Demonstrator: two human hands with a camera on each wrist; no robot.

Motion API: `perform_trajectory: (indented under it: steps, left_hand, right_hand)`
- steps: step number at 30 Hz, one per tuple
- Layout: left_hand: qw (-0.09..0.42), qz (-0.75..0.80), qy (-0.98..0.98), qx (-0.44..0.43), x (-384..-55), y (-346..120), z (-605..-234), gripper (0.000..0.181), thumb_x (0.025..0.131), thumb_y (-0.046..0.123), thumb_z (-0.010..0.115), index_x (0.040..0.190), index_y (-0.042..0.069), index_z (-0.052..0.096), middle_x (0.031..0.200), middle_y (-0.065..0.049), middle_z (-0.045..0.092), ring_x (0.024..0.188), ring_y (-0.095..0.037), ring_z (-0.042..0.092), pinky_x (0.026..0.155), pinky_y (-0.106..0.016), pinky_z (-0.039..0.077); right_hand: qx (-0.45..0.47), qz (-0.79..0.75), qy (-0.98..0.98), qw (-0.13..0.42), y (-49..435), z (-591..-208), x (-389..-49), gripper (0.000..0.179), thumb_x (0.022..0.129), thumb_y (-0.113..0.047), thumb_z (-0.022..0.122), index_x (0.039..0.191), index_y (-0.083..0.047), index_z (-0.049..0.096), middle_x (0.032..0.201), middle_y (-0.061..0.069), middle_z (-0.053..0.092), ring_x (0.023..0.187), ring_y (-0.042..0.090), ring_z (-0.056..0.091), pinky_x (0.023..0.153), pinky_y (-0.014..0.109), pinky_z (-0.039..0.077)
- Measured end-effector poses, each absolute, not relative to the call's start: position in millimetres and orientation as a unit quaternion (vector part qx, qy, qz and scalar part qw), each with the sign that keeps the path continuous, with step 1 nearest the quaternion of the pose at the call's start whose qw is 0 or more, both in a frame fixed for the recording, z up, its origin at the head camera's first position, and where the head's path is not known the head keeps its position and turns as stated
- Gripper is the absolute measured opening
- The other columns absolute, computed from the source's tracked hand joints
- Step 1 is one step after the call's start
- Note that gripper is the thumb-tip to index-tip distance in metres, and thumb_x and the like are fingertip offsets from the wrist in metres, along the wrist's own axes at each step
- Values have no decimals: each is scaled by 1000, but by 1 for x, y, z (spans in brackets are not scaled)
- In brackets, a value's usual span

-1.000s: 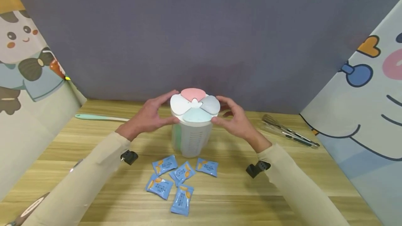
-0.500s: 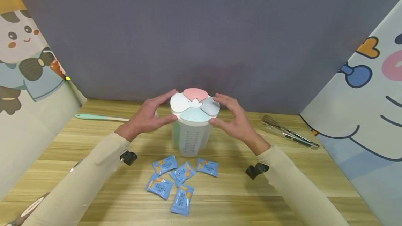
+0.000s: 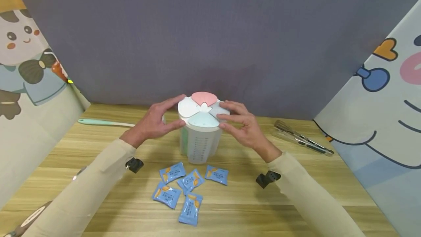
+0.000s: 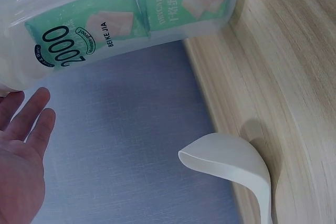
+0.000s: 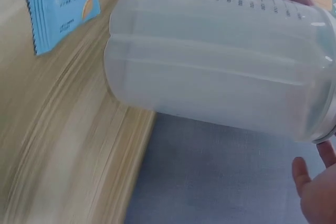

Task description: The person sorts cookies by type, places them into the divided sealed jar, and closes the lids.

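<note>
A translucent storage canister [image 3: 200, 147] stands upright on the table, its lid [image 3: 189, 107] made of pink, white, grey and pale blue petal flaps. My left hand [image 3: 152, 121] grips the left side of the lid, thumb at the front rim and fingers farther back. My right hand [image 3: 246, 125] rests fingertips on the grey flap, thumb at the right rim. Green packets [image 4: 113, 19] show through the left side of the canister in the left wrist view. The right-side compartment [image 5: 210, 72] shows no contents in the right wrist view.
Several blue snack packets [image 3: 190, 181] lie in front of the canister. A white ladle with a mint handle [image 3: 95, 122] lies at the left; metal tongs [image 3: 304, 138] lie at the right. A grey wall [image 3: 197, 39] rises behind.
The canister and its lid have turned slightly, the back pink flap shifting right. My right fingers have moved from the rim onto the grey flap. My left hand has barely moved.
</note>
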State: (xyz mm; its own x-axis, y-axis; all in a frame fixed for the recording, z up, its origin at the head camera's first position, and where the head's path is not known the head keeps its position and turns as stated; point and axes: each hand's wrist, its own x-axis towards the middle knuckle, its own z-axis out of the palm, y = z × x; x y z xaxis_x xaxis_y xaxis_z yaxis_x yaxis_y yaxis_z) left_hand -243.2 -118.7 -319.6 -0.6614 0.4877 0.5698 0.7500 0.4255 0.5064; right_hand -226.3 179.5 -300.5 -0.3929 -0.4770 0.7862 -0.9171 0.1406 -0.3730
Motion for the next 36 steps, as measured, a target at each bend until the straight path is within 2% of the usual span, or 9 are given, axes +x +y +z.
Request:
perform_trajectory:
  steps: [5, 11, 17, 25, 36]
  left_hand:
    - [167, -383, -829, -372, -242, -119, -320, 79, 86, 52, 64, 145, 8, 38, 145, -11, 41, 132, -29, 36, 106, -50, 31]
    - [167, -385, -828, -371, -241, -118, -320, 78, 86, 52, 64, 145, 9, 38, 145, -10, 41, 131, -29, 37, 106, -50, 31]
    - [174, -387, -825, -374, -243, -119, -321, 78, 86, 53, 63, 145, 8, 38, 144, -11, 41, 131, -29, 37, 106, -49, 31]
    - [183, -388, -819, -381, -245, -120, -320, 79, 86, 55, 62, 144, 6, 39, 144, -11, 42, 131, -29, 38, 106, -50, 31]
    - [169, -383, -830, -369, -245, -119, -320, 77, 85, 52, 64, 145, 9, 39, 144, -10, 42, 131, -28, 38, 105, -50, 32]
  right_hand:
    - [491, 449, -708, 236, 183, -312, -235, 21, 86, -20, 71, 99, -3, 75, 123, 27, 54, 125, 42, 37, 104, 46, 35]
    - [489, 450, -707, 243, 182, -315, -237, 26, 89, -29, 66, 98, -7, 76, 124, 23, 55, 123, 45, 37, 104, 46, 34]
    - [481, 431, -713, 274, 179, -315, -236, 32, 91, -36, 63, 94, -7, 76, 121, 19, 58, 121, 39, 41, 103, 49, 32]
    - [496, 420, -696, 306, 176, -313, -239, 31, 91, -34, 63, 92, -6, 76, 116, 22, 59, 118, 37, 45, 101, 50, 33]
    - [500, 414, -701, 297, 179, -312, -242, 31, 86, -38, 70, 92, -8, 76, 115, 21, 59, 114, 43, 45, 98, 44, 39]
